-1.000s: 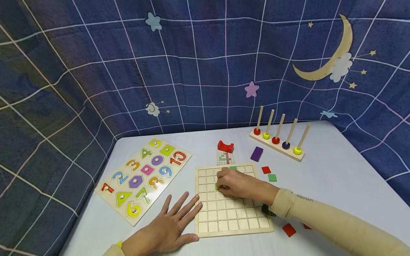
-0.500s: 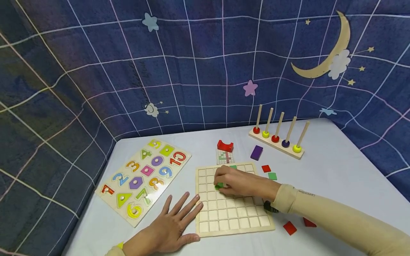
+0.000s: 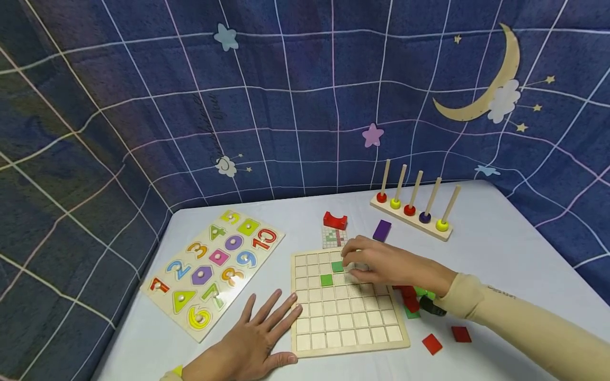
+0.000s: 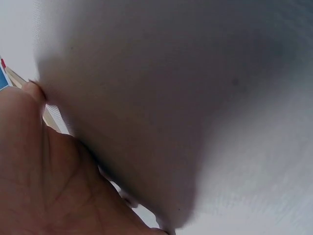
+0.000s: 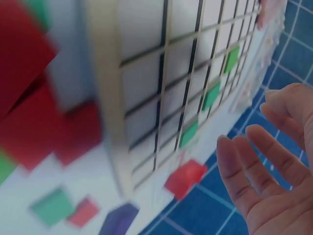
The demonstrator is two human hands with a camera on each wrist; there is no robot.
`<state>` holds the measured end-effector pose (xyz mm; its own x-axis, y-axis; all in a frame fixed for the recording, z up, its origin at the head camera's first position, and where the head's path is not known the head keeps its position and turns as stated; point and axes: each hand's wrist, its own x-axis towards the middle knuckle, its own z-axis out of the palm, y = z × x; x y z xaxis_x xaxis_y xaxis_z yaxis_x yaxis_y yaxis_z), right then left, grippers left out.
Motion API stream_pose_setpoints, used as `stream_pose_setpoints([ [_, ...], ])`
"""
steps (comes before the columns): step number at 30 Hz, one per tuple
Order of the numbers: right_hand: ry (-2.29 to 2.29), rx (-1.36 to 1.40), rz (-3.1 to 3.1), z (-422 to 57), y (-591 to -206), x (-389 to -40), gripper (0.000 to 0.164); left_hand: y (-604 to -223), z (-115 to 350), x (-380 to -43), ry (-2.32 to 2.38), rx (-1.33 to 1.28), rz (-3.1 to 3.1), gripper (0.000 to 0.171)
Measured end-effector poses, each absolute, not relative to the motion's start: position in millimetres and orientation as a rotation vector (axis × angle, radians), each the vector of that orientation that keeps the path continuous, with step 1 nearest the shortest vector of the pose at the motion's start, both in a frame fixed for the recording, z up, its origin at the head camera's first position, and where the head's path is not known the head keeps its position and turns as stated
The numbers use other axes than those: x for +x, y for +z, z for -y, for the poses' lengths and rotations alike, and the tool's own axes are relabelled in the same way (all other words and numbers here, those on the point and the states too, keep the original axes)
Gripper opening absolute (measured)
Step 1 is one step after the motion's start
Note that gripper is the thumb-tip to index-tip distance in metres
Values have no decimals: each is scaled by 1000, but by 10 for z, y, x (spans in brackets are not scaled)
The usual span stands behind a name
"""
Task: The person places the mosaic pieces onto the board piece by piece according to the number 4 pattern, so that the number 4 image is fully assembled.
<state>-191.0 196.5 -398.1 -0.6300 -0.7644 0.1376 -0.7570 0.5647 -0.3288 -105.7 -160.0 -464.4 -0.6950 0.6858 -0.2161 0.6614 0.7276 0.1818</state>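
Note:
A wooden grid board lies on the white table with green square tiles in some cells. Two show in the head view, a nearer green tile and a farther green tile; a third green tile appears in the right wrist view. Above the board's far right part is my right hand, fingers loosely bent and nothing between them. My left hand rests flat with spread fingers, its fingertips at the board's left edge. The left wrist view shows mostly blurred cloth beside the left palm.
Red and green tiles are piled right of the board, partly behind my right arm. Loose red tiles lie nearer. Beyond the board are a pattern card, a red block, a purple block and a peg stand. A number puzzle lies left.
My right hand has let go of the green tile, now lying in a cell, and has moved right and slightly back over the board. My left hand stays in place.

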Motion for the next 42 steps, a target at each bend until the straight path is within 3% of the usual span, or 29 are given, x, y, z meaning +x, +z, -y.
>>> stream_pose_setpoints([
  [6, -562, -1237, -2822, -2243, -3826, -1897, 14, -4571, 1580, -1101, 37, 1077, -2720, 86],
  [14, -539, -1213, -2870, -2522, -3765, -1777, 12, -4760, 1619, -1127, 165, 1156, -2762, 85],
  [21, -547, -988, -2836, -2841, -3753, -1613, 15, -4822, 1610, -1145, 102, 1201, -2796, 86],
  [28, -508, -733, -2698, -3132, -3940, -1474, 21, -4910, 1601, -1158, 35, 1223, -2849, 87],
  [42, -552, -791, -2686, -3129, -4225, -1360, 21, -4795, 1649, -1043, 132, 1170, -2781, 85],
])
